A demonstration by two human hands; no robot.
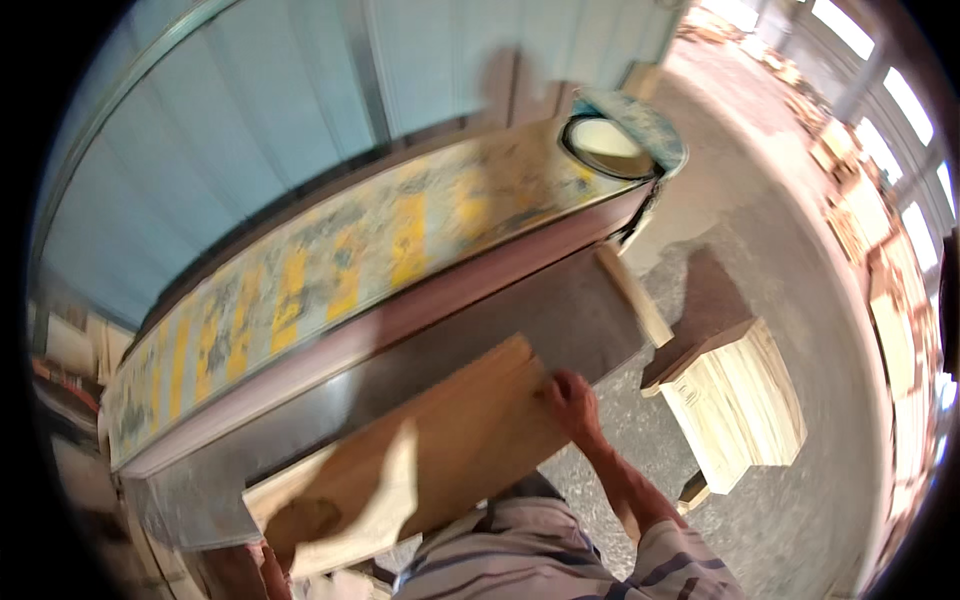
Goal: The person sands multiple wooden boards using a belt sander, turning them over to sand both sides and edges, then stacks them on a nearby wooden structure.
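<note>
A broad, flat wooden board (470, 425) lies slantwise in front of me, its far side over a grey metal bed (590, 305). Sunlight and shadow fall across its left part. My right hand (572, 405) is closed on the board's right end, fingers curled at the edge. At the lower left, my left hand (274, 572) is at the board's other end; it is partly hidden and in shade, with its fingers bent against the edge. A narrow wooden strip (635, 295) lies across the right end of the metal bed.
Behind the bed runs a long machine housing (300, 290) with worn yellow stripes. A round open container (608, 145) stands on its right end. Light wooden boards are stacked (740, 405) to my right on the concrete floor. A pale blue panelled wall (220, 140) rises behind; more timber (865, 215) lies far right.
</note>
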